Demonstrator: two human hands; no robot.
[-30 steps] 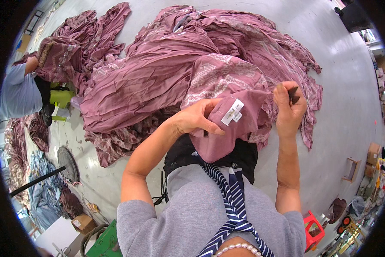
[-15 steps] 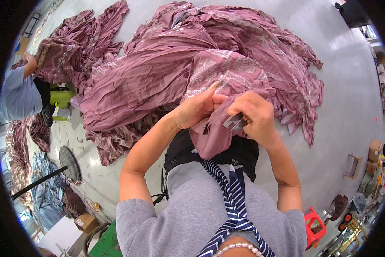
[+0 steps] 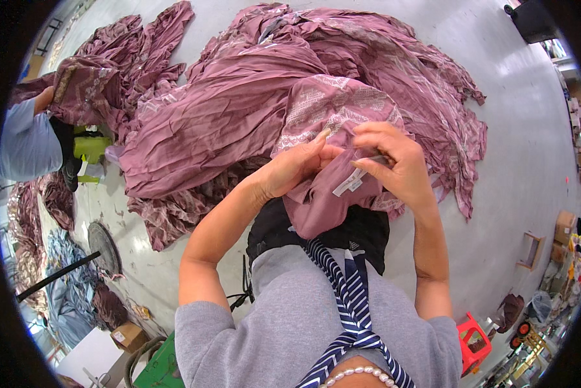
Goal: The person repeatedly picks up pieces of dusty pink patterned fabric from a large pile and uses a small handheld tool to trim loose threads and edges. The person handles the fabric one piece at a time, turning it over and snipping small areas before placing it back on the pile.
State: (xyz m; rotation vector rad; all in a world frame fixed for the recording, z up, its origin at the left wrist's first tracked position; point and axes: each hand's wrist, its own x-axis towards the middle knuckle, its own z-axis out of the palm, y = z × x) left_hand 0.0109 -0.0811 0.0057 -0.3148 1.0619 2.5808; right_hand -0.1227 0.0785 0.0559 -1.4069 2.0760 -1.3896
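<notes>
A mauve patterned fabric (image 3: 342,107) is drawn up in front of my waist, with a folded plain flap (image 3: 313,210) hanging down. My left hand (image 3: 294,169) is closed on the flap's left edge, thumb on top. Beside it, my right hand (image 3: 400,161) curls with thumb and forefinger apart at the raised cloth. A small dark metal tool (image 3: 383,159), perhaps thread snips, is partly hidden in that hand. Just below the right thumb, a white label (image 3: 349,183) lies against the flap.
A large heap of the same mauve fabric (image 3: 226,129) spreads over the floor before me. At left, another person's arm (image 3: 43,101) reaches to more of it. A round black base with a pole (image 3: 106,249) stands at lower left, and a red plastic stool (image 3: 474,344) at lower right.
My right hand has lifted slightly, and its fingers have opened from a tighter grip. The metal tool has drawn back into the hand, and the white label now shows plainly.
</notes>
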